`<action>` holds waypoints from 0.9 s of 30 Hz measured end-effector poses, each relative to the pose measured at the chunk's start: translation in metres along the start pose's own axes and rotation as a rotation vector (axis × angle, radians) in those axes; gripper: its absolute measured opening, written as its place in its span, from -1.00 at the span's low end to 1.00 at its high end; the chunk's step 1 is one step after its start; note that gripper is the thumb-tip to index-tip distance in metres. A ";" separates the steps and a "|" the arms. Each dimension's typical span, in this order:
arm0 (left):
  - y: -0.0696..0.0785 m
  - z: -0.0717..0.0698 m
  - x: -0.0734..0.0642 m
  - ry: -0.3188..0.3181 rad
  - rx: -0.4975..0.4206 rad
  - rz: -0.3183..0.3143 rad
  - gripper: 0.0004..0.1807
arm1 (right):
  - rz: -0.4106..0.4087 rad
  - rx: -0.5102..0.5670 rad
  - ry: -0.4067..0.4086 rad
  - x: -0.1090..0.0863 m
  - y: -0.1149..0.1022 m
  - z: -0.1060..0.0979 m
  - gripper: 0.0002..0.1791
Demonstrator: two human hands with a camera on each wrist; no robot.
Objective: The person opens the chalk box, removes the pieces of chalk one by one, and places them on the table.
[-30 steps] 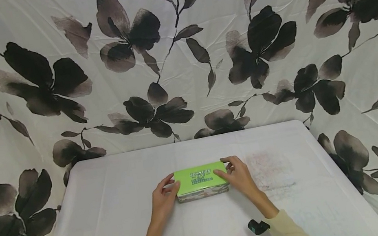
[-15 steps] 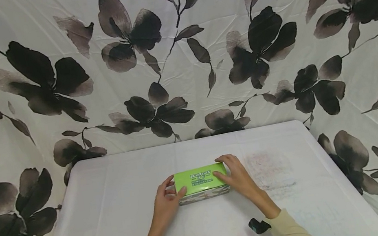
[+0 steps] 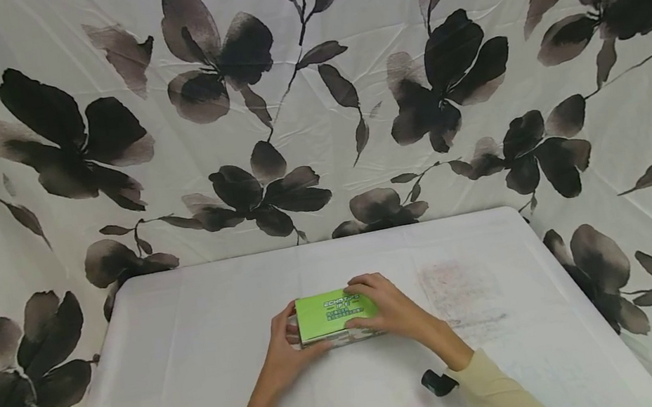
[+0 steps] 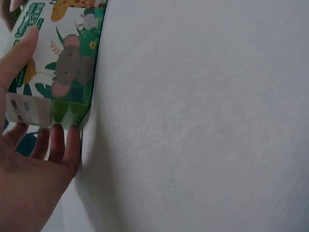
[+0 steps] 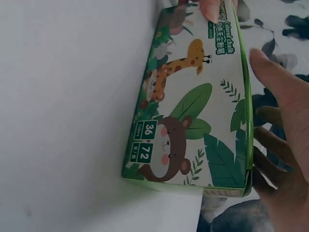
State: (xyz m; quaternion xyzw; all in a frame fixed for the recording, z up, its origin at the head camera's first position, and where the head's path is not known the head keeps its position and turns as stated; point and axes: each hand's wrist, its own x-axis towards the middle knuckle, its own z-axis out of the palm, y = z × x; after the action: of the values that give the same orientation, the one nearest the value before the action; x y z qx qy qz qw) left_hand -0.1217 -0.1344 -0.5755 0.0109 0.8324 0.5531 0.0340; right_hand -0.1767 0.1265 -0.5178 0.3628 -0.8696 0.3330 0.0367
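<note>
A coloured chalk box [image 3: 324, 314] with a bright green top lies on the white table, its long side facing the front. In the right wrist view the front of the chalk box [image 5: 193, 121] shows cartoon animals and the words "Colored chalk". My left hand [image 3: 285, 352] grips the left end, thumb along the front face and fingers against the end. In the left wrist view the left hand's fingers [image 4: 57, 145] bend against that end. My right hand [image 3: 390, 307] spans the right part of the top, thumb at the front edge and fingers at the back edge. The box's contents are hidden.
The white table [image 3: 194, 338] carries faint reddish and dark smudges [image 3: 458, 293] to the right of the box. Behind it hangs a white cloth [image 3: 351, 121] with dark flowers. A small black device [image 3: 439, 382] sits at each wrist.
My right hand has shifted left over the box top, its thumb now at the front edge. The left thumb has dropped from the top's corner to the front face.
</note>
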 end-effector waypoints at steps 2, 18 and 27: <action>-0.003 -0.001 0.001 0.000 -0.010 0.017 0.19 | -0.013 -0.031 -0.033 0.001 0.000 0.000 -0.26; -0.006 -0.004 0.003 0.013 -0.039 0.032 0.15 | -0.082 -0.265 -0.179 0.022 -0.004 -0.011 -0.22; -0.007 -0.003 0.005 0.014 -0.027 0.043 0.15 | -0.192 -0.401 -0.197 0.031 0.000 -0.018 -0.25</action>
State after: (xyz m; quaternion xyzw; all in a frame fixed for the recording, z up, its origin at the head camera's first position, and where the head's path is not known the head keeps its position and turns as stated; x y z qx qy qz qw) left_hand -0.1263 -0.1394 -0.5807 0.0243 0.8246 0.5649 0.0164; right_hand -0.2028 0.1191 -0.4943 0.4600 -0.8792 0.1119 0.0545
